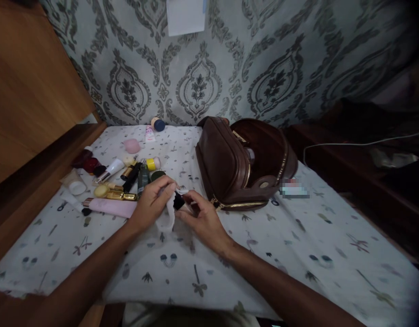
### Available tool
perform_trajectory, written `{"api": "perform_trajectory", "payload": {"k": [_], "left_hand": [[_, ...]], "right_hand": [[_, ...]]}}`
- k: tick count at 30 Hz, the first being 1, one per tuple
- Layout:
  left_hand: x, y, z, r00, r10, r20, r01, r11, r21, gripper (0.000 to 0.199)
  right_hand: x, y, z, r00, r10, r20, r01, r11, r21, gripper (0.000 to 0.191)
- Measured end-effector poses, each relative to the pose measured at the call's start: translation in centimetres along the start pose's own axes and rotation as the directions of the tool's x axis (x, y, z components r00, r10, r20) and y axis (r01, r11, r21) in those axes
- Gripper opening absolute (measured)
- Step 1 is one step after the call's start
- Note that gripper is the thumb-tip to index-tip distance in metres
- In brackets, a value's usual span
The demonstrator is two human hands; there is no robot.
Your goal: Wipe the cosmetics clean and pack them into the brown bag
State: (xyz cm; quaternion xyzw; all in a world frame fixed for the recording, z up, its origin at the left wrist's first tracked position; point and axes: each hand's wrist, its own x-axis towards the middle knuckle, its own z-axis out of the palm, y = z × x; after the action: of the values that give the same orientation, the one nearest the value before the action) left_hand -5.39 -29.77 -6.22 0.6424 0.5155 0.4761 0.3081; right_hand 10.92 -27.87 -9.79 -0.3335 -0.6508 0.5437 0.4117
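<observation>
My left hand [152, 202] is closed on a white cloth [166, 220] with a scalloped edge, which hangs below the fingers. The fingers of my right hand [209, 222] are wrapped round a small cosmetic container with a black cap [178, 200]; its body is mostly hidden by the fingers. Cloth and cap meet between the two hands, just above the bed-like patterned sheet [199, 272]. Beside my left hand lie a pink tube [112, 207], a dark green tube [143, 178] and a gold tube [121, 195]. Right of my hands stands an open brown leather bag [220, 154].
Several more cosmetics lie at the left, among them a white tube [113, 168], a pink sponge-like piece [132, 145] and a yellow-banded bottle [152, 164]. A wooden panel [32, 81] borders the left side. A patterned curtain [199, 81] hangs behind. A white cable [359, 144] runs at right.
</observation>
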Motion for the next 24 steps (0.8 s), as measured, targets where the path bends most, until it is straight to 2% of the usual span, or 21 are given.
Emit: {"api": "perform_trajectory", "payload": {"k": [2,4,6,10,18,22,24], "left_hand": [[0.1,-0.3,0.0,0.995,-0.099,-0.022,0.097,0.991,-0.096,0.032],[0.1,-0.5,0.0,0.988,-0.150,-0.040,0.142,0.978,-0.155,0.037],[-0.1,-0.4,-0.1,0.994,-0.107,-0.018,0.104,0.986,-0.127,0.040],[-0.4,-0.1,-0.1,0.996,0.082,0.029,-0.084,0.994,0.066,0.030],[-0.4,-0.7,0.0,0.992,0.124,-0.037,-0.114,0.970,0.214,0.026],[-0.4,-0.8,-0.3,0.982,0.187,-0.017,-0.179,0.957,0.228,0.021],[-0.4,-0.6,-0.3,0.978,0.207,0.005,-0.203,0.953,0.223,0.020]], "right_hand": [[0.0,-0.2,-0.1,1.000,-0.018,0.023,0.018,1.000,0.012,0.026],[0.0,-0.5,-0.1,0.998,-0.016,0.059,0.010,0.994,0.106,0.031],[0.0,-0.8,0.0,0.996,0.016,0.092,-0.035,0.977,0.209,0.032],[-0.1,-0.8,0.0,0.987,0.057,0.150,-0.108,0.927,0.358,0.039],[-0.9,-1.4,-0.2,0.990,-0.002,0.143,-0.026,0.982,0.188,0.029],[-0.9,-2.4,-0.6,0.990,-0.021,0.141,0.016,0.999,0.031,0.013],[-0.8,-2.8,-0.9,0.989,-0.037,0.144,0.047,0.997,-0.066,0.012]]}}
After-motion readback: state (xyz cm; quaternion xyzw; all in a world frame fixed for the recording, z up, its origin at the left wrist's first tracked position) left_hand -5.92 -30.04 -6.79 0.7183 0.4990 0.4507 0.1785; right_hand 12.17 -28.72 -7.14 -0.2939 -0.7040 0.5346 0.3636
